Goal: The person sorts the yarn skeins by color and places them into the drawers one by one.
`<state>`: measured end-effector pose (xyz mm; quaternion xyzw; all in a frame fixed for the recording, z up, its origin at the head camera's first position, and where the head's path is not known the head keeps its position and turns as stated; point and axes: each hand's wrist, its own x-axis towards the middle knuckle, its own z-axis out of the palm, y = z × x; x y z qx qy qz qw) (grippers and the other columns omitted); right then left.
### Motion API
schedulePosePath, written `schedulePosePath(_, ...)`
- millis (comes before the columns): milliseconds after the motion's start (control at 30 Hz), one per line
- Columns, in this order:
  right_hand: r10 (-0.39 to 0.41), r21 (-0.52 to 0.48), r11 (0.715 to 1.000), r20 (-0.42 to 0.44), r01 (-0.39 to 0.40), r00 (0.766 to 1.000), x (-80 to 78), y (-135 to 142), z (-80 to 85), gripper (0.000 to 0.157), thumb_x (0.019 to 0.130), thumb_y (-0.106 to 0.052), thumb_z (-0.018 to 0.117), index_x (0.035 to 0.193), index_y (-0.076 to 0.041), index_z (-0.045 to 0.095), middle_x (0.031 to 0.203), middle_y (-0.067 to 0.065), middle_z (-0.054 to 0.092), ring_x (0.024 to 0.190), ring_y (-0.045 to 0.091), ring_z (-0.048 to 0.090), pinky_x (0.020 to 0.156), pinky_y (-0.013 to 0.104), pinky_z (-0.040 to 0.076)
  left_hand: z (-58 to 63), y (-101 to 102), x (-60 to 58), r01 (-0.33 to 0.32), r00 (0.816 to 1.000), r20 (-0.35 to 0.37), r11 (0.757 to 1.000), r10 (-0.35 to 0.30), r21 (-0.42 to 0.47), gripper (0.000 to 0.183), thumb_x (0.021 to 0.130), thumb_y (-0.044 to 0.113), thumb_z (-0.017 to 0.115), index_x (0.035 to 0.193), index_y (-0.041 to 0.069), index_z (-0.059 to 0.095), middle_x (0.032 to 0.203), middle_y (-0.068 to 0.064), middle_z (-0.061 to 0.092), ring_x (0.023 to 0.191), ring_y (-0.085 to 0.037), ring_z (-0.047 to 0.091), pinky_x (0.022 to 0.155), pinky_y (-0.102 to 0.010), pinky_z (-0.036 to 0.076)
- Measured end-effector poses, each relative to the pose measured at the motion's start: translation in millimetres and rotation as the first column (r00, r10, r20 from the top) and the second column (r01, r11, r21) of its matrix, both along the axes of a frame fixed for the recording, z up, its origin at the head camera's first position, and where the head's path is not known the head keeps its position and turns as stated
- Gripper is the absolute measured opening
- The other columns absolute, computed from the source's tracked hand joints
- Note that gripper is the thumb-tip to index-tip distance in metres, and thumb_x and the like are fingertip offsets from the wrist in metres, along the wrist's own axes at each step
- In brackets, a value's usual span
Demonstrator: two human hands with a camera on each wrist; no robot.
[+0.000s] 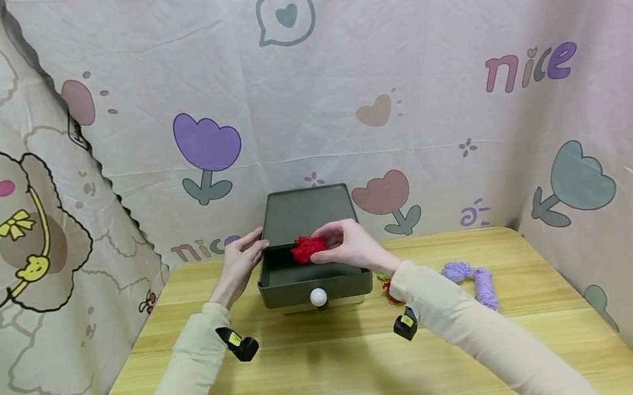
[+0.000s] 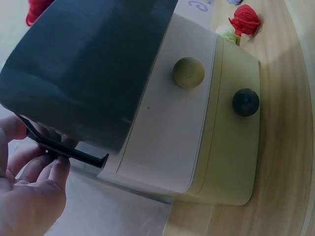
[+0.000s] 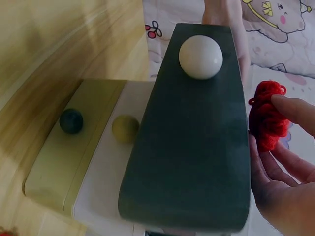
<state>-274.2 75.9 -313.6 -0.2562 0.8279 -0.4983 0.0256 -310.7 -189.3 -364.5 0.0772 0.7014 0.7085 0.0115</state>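
Note:
My right hand [image 1: 348, 243] pinches a bundle of red yarn [image 1: 308, 249] between thumb and fingers, over the pulled-out top drawer [image 1: 316, 289]. This drawer is dark green with a white round knob [image 1: 318, 297]. In the right wrist view, the red yarn [image 3: 269, 115] shows beside the drawer's rim. My left hand [image 1: 240, 264] rests against the left side of the small drawer cabinet [image 1: 309, 211], near the front corner of its dark top. The left wrist view has its fingers [image 2: 59, 172] touching the dark edge there.
Below the open drawer are a white drawer [image 2: 162, 113] with a yellowish knob and a yellow-green one [image 2: 231, 142] with a dark knob. Purple yarn [image 1: 484, 289] lies on the wooden table [image 1: 315, 382] at right. Another red yarn bundle [image 2: 244, 20] sits beside the cabinet.

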Motion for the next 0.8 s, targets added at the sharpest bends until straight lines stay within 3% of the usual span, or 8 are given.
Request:
schedulePosePath(333,0.025,-0.026,0.999,0.014,-0.024,1.0,-5.1,-12,-4.4,0.038,0.084,-0.014,0.08,0.119,-0.001,0.07,0.11,0.016,0.074,0.089,0.014,0.068,0.082,0.021,0.055,-0.8,0,-0.9,0.001,1.0,-0.002,1.0,-0.001,0.003,0.056,0.103,0.005,0.05,0.155,-0.002,0.032,0.168,-0.013,0.023,0.152,-0.026,0.027,0.124,-0.043,0.026)
schedulePosePath(600,0.057,-0.103,0.994,0.074,-0.049,0.996,-6.4,-15,-6.5,0.043,0.087,-0.012,0.077,0.127,0.002,0.065,0.123,0.022,0.069,0.103,0.025,0.072,0.092,0.03,0.058,-1.5,0,-1.1,0.003,1.0,-0.01,1.0,-0.003,-0.002,0.056,0.103,0.005,0.051,0.155,-0.003,0.032,0.167,-0.014,0.024,0.152,-0.027,0.028,0.124,-0.044,0.026)
schedulePosePath(800,0.036,-0.126,0.992,0.076,-0.026,0.996,-8.0,-8,-6.4,0.043,0.088,-0.012,0.076,0.127,0.003,0.065,0.123,0.025,0.068,0.1,0.02,0.072,0.092,0.03,0.058,-1.6,0,-1.3,-0.001,1.0,-0.006,1.0,0.001,0.005,0.056,0.103,0.005,0.05,0.155,-0.002,0.032,0.167,-0.015,0.024,0.151,-0.029,0.03,0.125,-0.043,0.026)
